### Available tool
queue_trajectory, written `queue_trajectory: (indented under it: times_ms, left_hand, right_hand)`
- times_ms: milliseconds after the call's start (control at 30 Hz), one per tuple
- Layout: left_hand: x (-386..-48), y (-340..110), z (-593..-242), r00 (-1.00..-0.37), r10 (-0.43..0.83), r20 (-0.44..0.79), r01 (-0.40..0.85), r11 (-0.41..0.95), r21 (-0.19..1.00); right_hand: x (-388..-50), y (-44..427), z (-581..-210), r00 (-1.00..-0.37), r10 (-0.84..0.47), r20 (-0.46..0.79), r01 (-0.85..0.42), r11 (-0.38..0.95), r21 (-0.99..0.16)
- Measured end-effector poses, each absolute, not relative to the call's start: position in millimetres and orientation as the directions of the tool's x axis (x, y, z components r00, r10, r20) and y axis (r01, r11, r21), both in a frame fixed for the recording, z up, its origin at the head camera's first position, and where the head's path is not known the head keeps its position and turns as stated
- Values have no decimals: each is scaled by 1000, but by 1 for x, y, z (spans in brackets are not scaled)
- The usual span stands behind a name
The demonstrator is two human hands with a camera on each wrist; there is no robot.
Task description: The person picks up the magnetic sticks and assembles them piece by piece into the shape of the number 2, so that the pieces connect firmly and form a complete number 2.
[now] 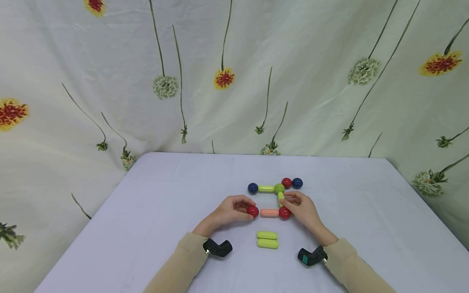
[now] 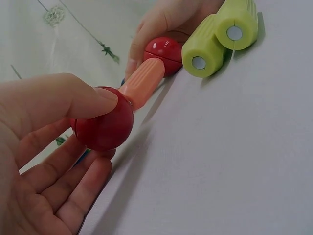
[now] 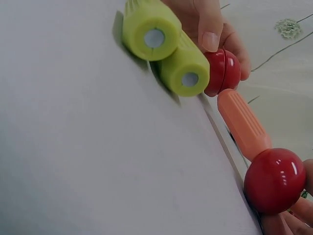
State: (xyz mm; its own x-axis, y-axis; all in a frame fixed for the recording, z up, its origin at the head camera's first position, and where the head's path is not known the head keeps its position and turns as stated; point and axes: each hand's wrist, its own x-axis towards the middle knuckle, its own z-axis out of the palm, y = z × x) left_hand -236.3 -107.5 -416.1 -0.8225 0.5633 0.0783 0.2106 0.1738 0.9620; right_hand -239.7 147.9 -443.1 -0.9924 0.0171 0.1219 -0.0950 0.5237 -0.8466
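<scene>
My left hand (image 1: 232, 208) pinches a glossy red ball (image 2: 108, 125) between thumb and fingers. In the head view, this ball lies just left of a ridged salmon-pink rod (image 1: 269, 213). The rod's right end meets a second red ball (image 1: 284, 213). My right hand (image 1: 302, 207) grips a short yellow-green rod (image 1: 280, 196), its thumb lying across it, close above that second ball. At the rod's far end is a green ball (image 1: 279, 188). Another yellow-green rod (image 1: 266, 189) runs left from the green ball to a dark blue ball (image 1: 253, 188).
A red ball (image 1: 286, 182) and a dark blue ball (image 1: 297, 183) sit side by side behind the right hand. Two loose yellow-green rods (image 1: 267, 243) lie parallel nearer the front, with grey discs in their ends. Behind the white-covered table (image 1: 176, 183) hangs a flowered cloth (image 1: 198, 110).
</scene>
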Motion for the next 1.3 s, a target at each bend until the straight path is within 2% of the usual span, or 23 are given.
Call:
queue_trajectory:
  times_ms: [1300]
  left_hand:
    - [-231,-104,-412,-823,557,112,262,197,945]
  right_hand:
    - [-239,149,-444,-993,6,120,-99,522,-847]
